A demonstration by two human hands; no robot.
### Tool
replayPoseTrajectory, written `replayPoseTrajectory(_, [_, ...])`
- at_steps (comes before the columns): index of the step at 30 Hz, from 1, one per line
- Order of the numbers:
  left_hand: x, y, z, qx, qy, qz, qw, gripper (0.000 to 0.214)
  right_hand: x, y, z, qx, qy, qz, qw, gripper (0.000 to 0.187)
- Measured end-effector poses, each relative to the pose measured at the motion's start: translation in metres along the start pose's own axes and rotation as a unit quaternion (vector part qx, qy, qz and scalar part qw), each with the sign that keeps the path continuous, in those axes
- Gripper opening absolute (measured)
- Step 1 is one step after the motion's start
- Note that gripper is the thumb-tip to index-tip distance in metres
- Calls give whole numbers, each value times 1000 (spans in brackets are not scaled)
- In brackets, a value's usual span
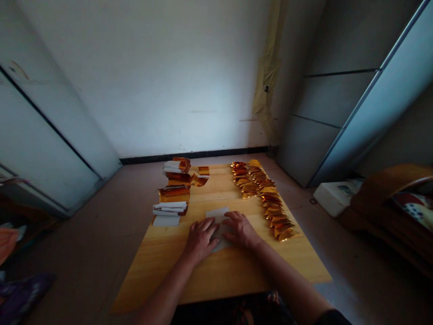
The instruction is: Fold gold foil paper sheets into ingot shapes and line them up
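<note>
Closest in, the left hand (200, 239) and the right hand (239, 229) lie open and nearly flat, palms down, on a white sheet of paper (219, 215). Neither hand is closed or gripping; the fingers of both press on the sheet, which sits near the middle of a pale wooden tabletop (216, 275) and is partly covered by them, with a greyish patch showing between the hands.

Just left of the hands, by the tabletop's left edge, lies a small pile of white paper (166, 220). Directly beyond it is a stack of white sheets folded with gold foil (170, 208), then a pile of gold foil strips (174, 192), and further on more folded white-and-gold bundles (176, 168). A few loose gold foil pieces (199, 179) lie beside that far pile.

To the right, a long, overlapping row of folded gold foil packets (264, 194) runs from near the right hand to the far end of the tabletop.

Past the tabletop are the tiled floor (77, 262) and a white wall (145, 76), with a yellowish cloth (269, 67) hanging in the corner. Grey metal cabinets (348, 90) stand on the right, beside a white box (334, 196) and a curved wooden chair (379, 203).
</note>
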State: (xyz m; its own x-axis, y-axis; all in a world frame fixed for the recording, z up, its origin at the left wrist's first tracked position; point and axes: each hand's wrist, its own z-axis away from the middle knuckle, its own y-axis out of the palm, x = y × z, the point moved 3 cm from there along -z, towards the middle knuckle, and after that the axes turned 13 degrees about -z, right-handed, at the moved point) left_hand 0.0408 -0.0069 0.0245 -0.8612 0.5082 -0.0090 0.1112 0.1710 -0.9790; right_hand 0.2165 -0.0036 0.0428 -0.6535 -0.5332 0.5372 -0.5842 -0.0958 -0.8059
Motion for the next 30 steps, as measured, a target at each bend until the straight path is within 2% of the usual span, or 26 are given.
replayPoseTrajectory(3, [1,-2,-6,8,-5,13,1000,40,0,0,22,20,-49,-6,999,44])
replayPoseTrajectory(9, [-4,0,-16,-9,11,57,998,31,0,1,32,-5,-55,-6,998,31])
replayPoseTrajectory(15, [-5,-4,-3,-41,77,99,991,58,-5,4,30,-52,-54,-25,997,24])
replayPoseTrajectory(18, [-5,-4,2,-43,81,113,989,48,-7,4,30,-63,-53,-30,996,23])
replayPoseTrajectory(23, [-5,0,5,-90,58,135,985,27,-8,0,30,-53,-48,-38,997,27])
replayPoseTrajectory(28, [-5,-1,3,-101,46,154,982,18,-10,-1,34,-26,-71,-73,994,58])
replayPoseTrajectory(30, [-4,-2,2,-95,31,169,981,18,-12,-1,34,-35,-68,-89,993,49])
